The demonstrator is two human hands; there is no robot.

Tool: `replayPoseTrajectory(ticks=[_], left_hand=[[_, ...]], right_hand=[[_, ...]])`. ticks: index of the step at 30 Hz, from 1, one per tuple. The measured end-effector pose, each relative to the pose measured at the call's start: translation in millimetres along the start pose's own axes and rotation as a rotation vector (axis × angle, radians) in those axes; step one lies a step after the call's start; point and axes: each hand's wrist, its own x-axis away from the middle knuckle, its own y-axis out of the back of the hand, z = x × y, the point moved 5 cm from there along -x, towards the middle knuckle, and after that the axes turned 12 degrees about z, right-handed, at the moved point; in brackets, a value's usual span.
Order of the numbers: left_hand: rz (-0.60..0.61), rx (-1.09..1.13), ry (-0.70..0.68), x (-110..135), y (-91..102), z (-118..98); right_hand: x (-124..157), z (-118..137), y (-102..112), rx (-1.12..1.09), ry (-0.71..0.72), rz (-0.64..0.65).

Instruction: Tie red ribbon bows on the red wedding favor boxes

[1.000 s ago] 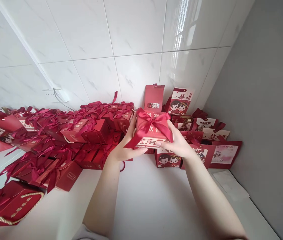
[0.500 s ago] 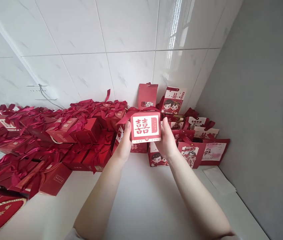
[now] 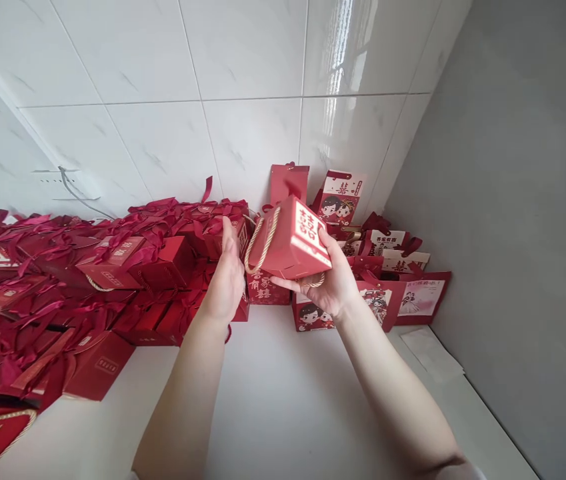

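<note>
A red gift box (image 3: 283,243) with a white double-happiness panel and a gold rope handle is held up in the air, tilted, its rope side turned toward me. My right hand (image 3: 330,277) grips it from the right, thumb on the printed panel and fingers underneath. To the left of the box, my left hand (image 3: 229,280) is apart from it, fingers stretched out and palm facing the box. Behind the hands stand a plain red box (image 3: 289,181) and a cartoon-couple gift box (image 3: 339,200) against the wall.
Many red boxes with ribbons (image 3: 163,260) are stacked along the left. More printed gift boxes (image 3: 420,297) stand at the right, by a grey panel (image 3: 513,233). White sheets (image 3: 433,353) lie on the white tabletop (image 3: 273,400). A cable (image 3: 80,195) hangs from the tiled wall (image 3: 163,53).
My left hand has let go of the box and moved left. My right hand has turned the box, so its rope-handled side now shows.
</note>
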Motion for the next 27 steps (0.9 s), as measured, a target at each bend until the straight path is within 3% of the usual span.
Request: replayPoseTrajectory(ticks=[3,6,10,15,20,23,27], left_hand=[[0.025,-0.065,0.001,2.8,-1.5,-2.8],[0.066,-0.259,-0.112,7.2,-15.1,-13.7],[-0.036,-0.556,-0.184,9.3,-19.2,-21.4],[-0.003,-0.711,-0.130,6.1,-10.5,-20.2],[-0.129,-0.837,-0.238,15.4,-15.9,-38.2],[-0.024,-0.779,-0.149,16.8,-27.0,-33.0],[0.023,-0.554,-0.003,11.6,-26.7,-11.0]], right_hand=[[2.0,-1.1,-4.5,-0.109,-0.088,0.045],[3.5,-6.3,-6.2,-0.146,-0.159,0.056],[2.7,-9.7,-6.2,-0.125,-0.162,0.044],[-3.4,-2.5,5.6,0.057,0.018,-0.060],[-0.2,7.8,10.8,0.437,0.285,-0.190],[9.1,14.8,0.8,0.716,0.460,-0.210],[19.5,16.2,-11.0,0.910,0.497,-0.156]])
